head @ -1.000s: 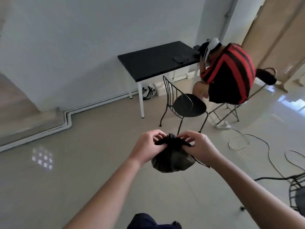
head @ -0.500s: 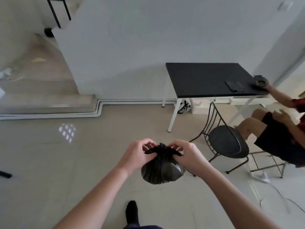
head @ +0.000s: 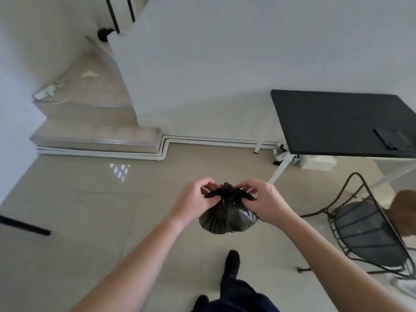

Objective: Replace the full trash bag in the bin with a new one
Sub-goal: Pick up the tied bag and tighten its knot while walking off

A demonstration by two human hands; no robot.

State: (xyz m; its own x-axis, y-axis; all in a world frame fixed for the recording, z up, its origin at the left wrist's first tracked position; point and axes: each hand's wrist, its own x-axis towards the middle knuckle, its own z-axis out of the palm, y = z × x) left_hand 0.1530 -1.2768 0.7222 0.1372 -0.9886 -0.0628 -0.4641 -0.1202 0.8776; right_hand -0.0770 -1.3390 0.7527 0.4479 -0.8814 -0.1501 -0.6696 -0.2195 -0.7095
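Note:
A small, full black trash bag (head: pixel 227 218) hangs in the air in front of me, its gathered neck bunched into a knot at the top. My left hand (head: pixel 193 202) pinches the left side of the knot and my right hand (head: pixel 264 202) pinches the right side. Both hands grip the bag's twisted ends. A flat, folded black bag (head: pixel 392 139) lies on the black table (head: pixel 333 122) at the right. No bin is in view.
A black wire chair (head: pixel 369 233) stands at the right near the table's white leg (head: pixel 280 170). Tiled steps (head: pixel 96 134) rise at the left with a power strip (head: pixel 45 93) on them. My dark-socked foot (head: pixel 230 264) is on the beige tiled floor.
My view has swung left: the table and chair slid right, the seated person has nearly left the frame, and the steps came into sight. Both hands stay on the bag's knot.

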